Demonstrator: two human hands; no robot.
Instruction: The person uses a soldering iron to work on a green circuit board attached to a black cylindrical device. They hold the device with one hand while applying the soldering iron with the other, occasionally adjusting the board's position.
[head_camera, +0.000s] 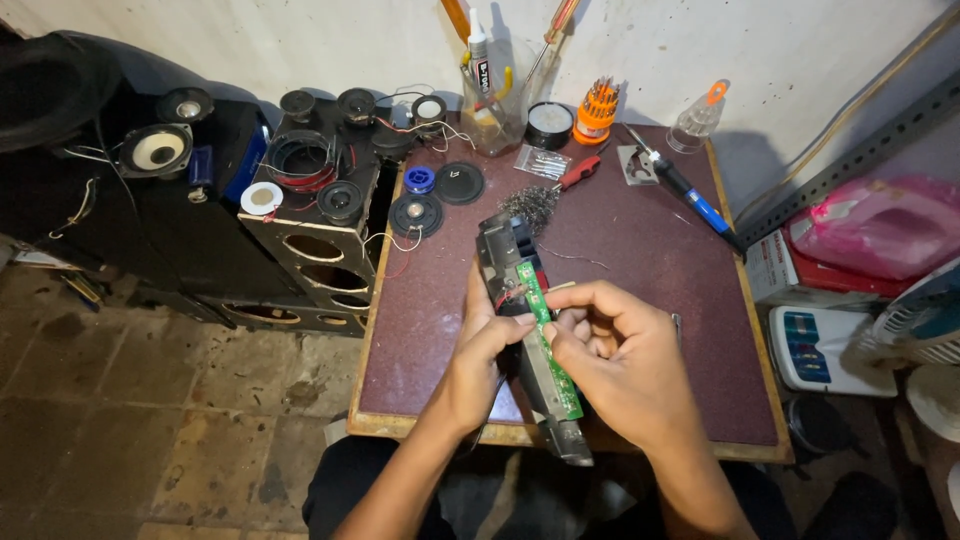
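A long dark plastic casing (505, 250) with a narrow green circuit board (552, 350) along its top is held over the maroon table (640, 260). My left hand (478, 365) grips the casing from the left side, thumb near the board. My right hand (615, 355) pinches the board from the right, fingers curled around it. Red wires show where the board meets the casing. The casing's lower end sticks out past the table's front edge.
At the back of the table lie a blue-handled soldering iron (690, 195), steel wool (527, 205), a red screwdriver (578, 172), an orange bit holder (597, 112), a glass jar with tools (492, 110) and small speakers (416, 214). Speaker boxes (315, 230) stand on the left.
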